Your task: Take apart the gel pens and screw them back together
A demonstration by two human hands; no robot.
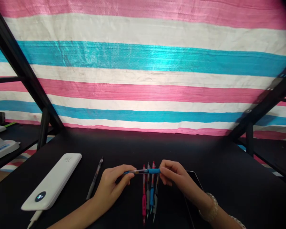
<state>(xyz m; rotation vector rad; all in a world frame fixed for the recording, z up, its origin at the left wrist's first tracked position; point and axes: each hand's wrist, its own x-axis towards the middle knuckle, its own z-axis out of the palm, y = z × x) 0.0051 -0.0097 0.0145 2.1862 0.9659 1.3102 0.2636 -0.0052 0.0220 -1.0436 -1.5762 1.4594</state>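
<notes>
A pen with a blue grip (153,171) and a clear barrel is held level between my two hands, above the black table. My left hand (116,181) pinches its left end between thumb and fingers. At the other end, beside the blue grip, my right hand (173,173) pinches it too. Below it several pens lie side by side, among them a pink pen (144,203), a blue pen (152,198) and a grey pen (155,203). To the left of my left hand lies a separate grey-and-clear pen (94,179).
A white power bank (53,181) with a lit round display and a cable (35,218) lies at the left. Under my right forearm is a dark phone-like slab (193,194). Black metal frame bars (26,73) and a striped sheet (143,73) stand behind the table (124,143).
</notes>
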